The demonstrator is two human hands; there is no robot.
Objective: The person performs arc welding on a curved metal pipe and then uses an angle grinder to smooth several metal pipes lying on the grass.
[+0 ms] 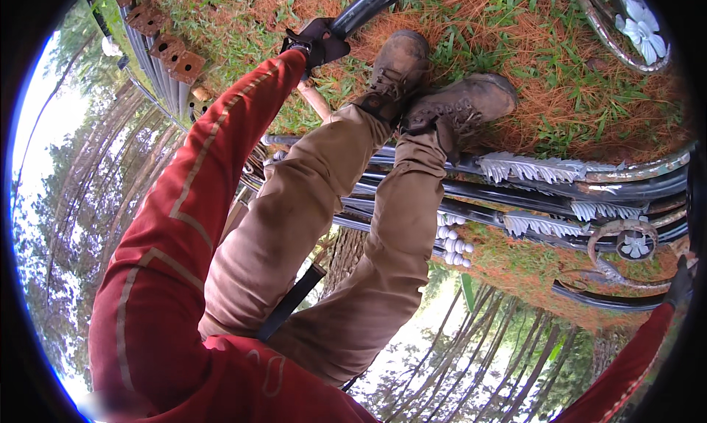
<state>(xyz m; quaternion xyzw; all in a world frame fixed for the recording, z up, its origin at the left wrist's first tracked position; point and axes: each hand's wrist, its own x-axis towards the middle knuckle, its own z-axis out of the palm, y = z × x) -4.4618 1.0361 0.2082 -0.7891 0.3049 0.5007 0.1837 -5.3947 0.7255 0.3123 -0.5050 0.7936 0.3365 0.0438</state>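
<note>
At the far left stand trees (110,143), and nearer, red bricks (177,58) with holes lie beside grey pipes (163,80). A red sleeve (221,150) goes from the lower left up to the left hand (318,43), which wears a dark glove. The fingers of this hand are closed around the near end of a black pipe (372,9). This pipe is at the top middle of the view; it slants up to the right from the glove and passes out at the upper edge, above grass and brown needles.

Just below the pipe are two brown boots (464,102), one close to the other, and tan trousers (294,209). Long black bars (508,200) run behind the legs toward the right, with silver leaves (526,166) along them and white balls (454,239) below.

Farther right, a rusty scroll (622,225) rings a pale flower (635,244); a larger white flower (642,31) sits at the upper right. At the right rim is the right hand (681,279), also dark-gloved, near the scroll; I cannot tell if its fingers are open or gripping something
</note>
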